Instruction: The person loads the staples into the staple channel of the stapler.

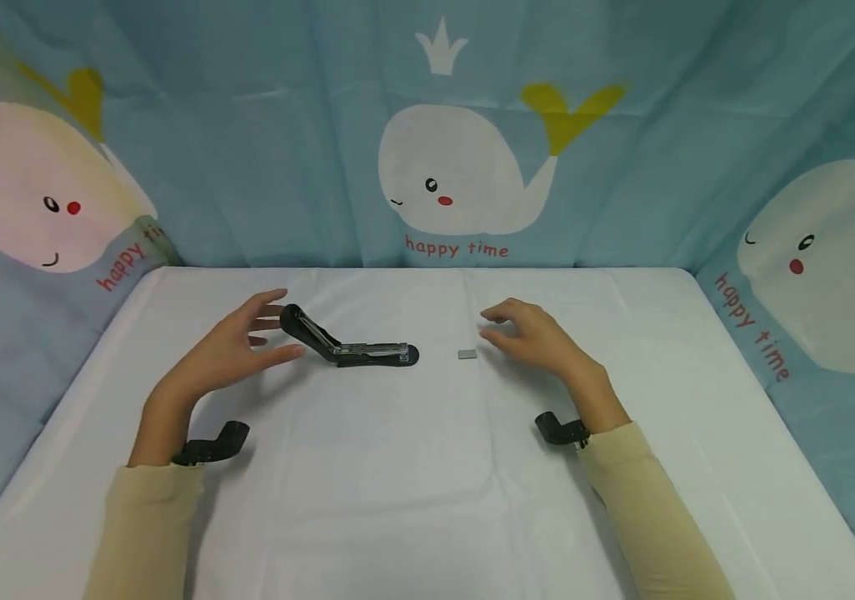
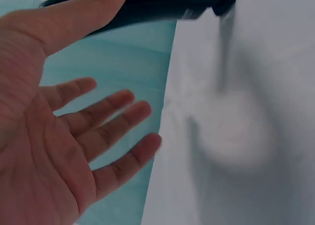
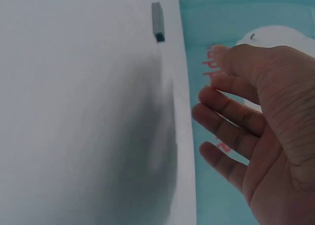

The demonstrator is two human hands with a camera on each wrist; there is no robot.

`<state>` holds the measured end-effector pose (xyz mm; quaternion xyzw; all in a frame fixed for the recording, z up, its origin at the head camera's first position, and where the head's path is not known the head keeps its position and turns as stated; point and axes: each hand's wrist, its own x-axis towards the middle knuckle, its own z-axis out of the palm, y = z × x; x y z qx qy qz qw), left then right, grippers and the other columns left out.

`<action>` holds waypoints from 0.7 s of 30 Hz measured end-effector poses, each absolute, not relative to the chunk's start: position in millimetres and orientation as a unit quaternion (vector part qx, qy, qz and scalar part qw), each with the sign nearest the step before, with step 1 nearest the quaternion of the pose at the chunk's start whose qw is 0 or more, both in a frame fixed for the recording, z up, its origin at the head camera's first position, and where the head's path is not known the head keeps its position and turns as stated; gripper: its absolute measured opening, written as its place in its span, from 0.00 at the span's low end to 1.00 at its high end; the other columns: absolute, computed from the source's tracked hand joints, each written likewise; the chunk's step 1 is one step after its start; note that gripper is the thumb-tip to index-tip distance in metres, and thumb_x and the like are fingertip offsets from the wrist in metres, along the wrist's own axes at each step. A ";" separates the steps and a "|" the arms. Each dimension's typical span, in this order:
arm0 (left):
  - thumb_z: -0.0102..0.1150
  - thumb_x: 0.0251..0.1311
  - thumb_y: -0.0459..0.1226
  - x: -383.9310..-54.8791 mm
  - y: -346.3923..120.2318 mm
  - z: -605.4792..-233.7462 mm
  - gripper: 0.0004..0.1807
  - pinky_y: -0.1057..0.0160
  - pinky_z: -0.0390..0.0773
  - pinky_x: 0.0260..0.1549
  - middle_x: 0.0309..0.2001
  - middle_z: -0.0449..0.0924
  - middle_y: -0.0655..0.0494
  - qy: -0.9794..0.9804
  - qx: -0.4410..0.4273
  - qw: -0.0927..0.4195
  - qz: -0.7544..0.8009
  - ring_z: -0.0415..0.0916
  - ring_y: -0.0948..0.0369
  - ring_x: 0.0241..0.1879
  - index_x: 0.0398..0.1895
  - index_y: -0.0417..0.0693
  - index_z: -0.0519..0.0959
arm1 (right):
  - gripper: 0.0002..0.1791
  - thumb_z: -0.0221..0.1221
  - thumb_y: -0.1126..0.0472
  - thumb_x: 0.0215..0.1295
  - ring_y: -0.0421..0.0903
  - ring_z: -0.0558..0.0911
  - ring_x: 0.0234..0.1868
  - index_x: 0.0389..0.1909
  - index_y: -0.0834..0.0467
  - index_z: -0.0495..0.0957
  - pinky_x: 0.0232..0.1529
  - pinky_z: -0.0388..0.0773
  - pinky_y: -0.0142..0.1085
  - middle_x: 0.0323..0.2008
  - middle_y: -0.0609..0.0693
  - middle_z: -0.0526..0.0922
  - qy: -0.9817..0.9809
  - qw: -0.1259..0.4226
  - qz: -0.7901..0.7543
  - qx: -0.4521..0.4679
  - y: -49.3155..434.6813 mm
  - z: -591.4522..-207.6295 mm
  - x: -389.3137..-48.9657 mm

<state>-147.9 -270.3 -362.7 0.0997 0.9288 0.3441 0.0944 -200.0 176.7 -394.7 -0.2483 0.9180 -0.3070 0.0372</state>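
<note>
A black stapler (image 1: 377, 361) lies on the white table, its upper arm swung back up to the left so the metal inside shows. My left hand (image 1: 227, 350) is just left of that raised arm, fingers spread and relaxed. In the left wrist view the thumb overlaps the stapler (image 2: 162, 6); whether they touch I cannot tell. A short grey strip of staples (image 1: 467, 354) sits right of the stapler, and the right wrist view shows the same staple strip (image 3: 157, 22) apart from the fingers. Just beyond it, my right hand (image 1: 536, 337) hovers with loosely bent fingers, holding nothing.
The table (image 1: 397, 500) is covered with a smooth white cloth. Behind it and at both sides hangs a blue curtain (image 1: 262, 167) printed with whales. Each wrist carries a small black camera, the left camera (image 1: 213, 444) and the right camera (image 1: 561, 428).
</note>
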 end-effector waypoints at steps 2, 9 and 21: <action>0.71 0.57 0.55 -147.1 -266.9 -363.6 0.54 0.37 0.73 0.66 0.74 0.64 0.41 0.927 0.101 0.091 0.348 0.67 0.39 0.70 0.81 0.57 0.50 | 0.21 0.62 0.53 0.71 0.52 0.81 0.60 0.60 0.59 0.80 0.64 0.77 0.51 0.56 0.55 0.84 0.911 0.050 -0.322 -0.252 166.5 -395.6 -200.7; 0.73 0.55 0.55 -146.3 -256.8 -368.9 0.50 0.38 0.74 0.64 0.65 0.73 0.44 0.931 0.094 0.069 0.346 0.72 0.40 0.66 0.77 0.58 0.58 | 0.19 0.64 0.55 0.69 0.49 0.82 0.57 0.56 0.58 0.82 0.63 0.78 0.47 0.53 0.52 0.85 0.910 0.071 -0.306 -0.269 147.4 -397.4 -198.5; 0.73 0.58 0.48 -141.6 -258.2 -377.5 0.36 0.45 0.76 0.63 0.57 0.79 0.51 0.920 0.113 0.001 0.376 0.78 0.48 0.59 0.68 0.54 0.70 | 0.13 0.66 0.55 0.66 0.45 0.83 0.47 0.49 0.55 0.84 0.55 0.80 0.43 0.44 0.48 0.86 0.928 0.080 -0.244 -0.271 143.4 -397.8 -190.9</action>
